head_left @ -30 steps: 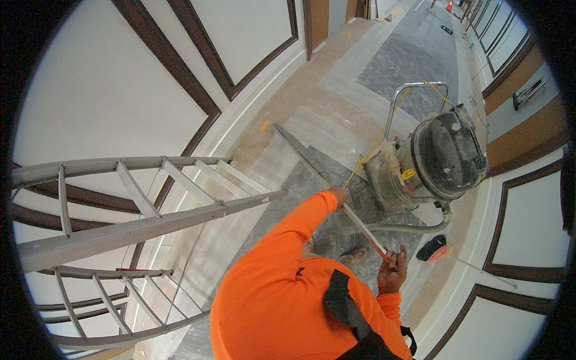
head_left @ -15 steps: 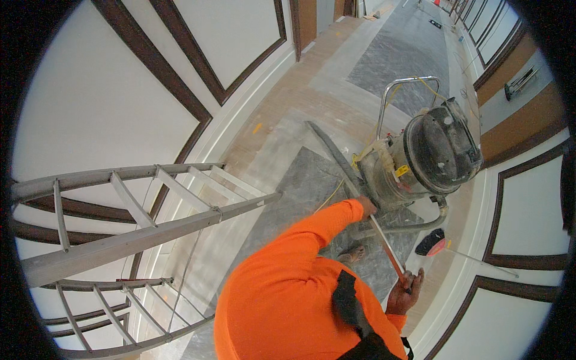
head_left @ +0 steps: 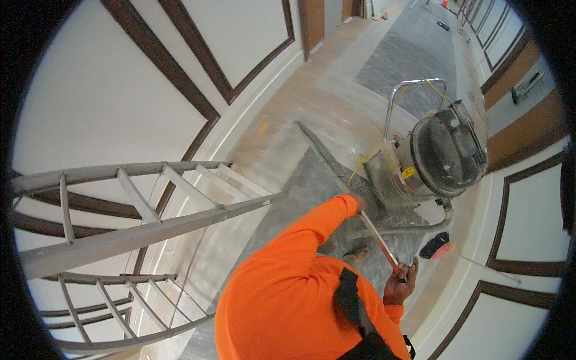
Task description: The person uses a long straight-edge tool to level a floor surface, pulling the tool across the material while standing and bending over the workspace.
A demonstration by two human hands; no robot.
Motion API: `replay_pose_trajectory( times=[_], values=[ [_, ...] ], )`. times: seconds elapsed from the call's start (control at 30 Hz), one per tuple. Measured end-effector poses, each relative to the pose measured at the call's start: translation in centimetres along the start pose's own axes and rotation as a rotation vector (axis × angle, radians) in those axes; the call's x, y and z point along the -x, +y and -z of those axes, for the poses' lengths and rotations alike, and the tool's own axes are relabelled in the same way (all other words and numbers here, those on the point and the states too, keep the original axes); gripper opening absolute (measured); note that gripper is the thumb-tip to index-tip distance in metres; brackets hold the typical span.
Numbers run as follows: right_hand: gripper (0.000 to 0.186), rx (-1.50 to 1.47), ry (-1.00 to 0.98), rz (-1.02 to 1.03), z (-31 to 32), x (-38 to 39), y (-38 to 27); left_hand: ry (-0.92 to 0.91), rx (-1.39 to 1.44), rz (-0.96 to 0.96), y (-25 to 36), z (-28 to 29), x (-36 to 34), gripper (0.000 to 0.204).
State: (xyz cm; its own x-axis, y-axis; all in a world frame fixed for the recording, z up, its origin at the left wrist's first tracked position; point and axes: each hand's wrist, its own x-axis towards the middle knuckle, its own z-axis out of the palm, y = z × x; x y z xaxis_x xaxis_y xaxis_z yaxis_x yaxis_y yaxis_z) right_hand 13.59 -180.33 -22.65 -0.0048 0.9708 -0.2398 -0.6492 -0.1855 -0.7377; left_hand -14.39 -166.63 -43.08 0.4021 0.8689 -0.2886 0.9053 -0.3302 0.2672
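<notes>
My left hand (head_left: 359, 203), at the end of an orange sleeve, is closed round a long pole (head_left: 376, 236). Its lower part is pale with a red section, while the grey, dusty far part reaches up and left over the floor. Lower down, my right hand (head_left: 401, 285) grips the red end, some fingers raised. Just beyond the pole stands a dusty wheeled vacuum cleaner (head_left: 441, 159) with a metal push handle and a hose (head_left: 420, 228) low on the floor. A bare foot shows below my left arm.
Aluminium ladders (head_left: 123, 240) lean along the panelled left wall. A brush head (head_left: 433, 246) with a thin handle lies by the right wall. The corridor floor (head_left: 399, 60), partly covered in grey sheeting, runs away toward a small orange cone (head_left: 444, 5).
The pole and both my hands swung rightward over the last second, then back slightly left. Its far end sits further right than a second ago.
</notes>
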Motion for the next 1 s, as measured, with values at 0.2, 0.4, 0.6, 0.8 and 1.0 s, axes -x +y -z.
replay_pose_trajectory(
  times=[0.2,0.4,0.6,0.8,1.0],
  values=[
    [0.041,0.065,-0.103,-0.103,-2.2,-1.6,0.2,-0.079,0.086,0.192,-0.9,-0.3,6.5,0.02],
    [0.037,0.051,-0.17,-0.156,-1.9,-2.1,0.0,-0.018,0.096,0.271,-0.1,0.2,8.9,0.017],
    [0.038,0.352,-0.011,-0.001,2.7,-3.6,-3.5,0.004,0.121,0.107,2.1,-0.8,3.3,0.026],
    [0.038,0.203,-0.071,0.121,7.1,-4.0,-12.6,-0.122,0.069,0.016,12.8,7.1,-4.8,0.019],
    [0.047,0.158,0.031,0.176,10.6,-5.6,-16.5,-0.068,0.118,-0.064,16.6,5.1,-12.5,0.024]
  ],
)
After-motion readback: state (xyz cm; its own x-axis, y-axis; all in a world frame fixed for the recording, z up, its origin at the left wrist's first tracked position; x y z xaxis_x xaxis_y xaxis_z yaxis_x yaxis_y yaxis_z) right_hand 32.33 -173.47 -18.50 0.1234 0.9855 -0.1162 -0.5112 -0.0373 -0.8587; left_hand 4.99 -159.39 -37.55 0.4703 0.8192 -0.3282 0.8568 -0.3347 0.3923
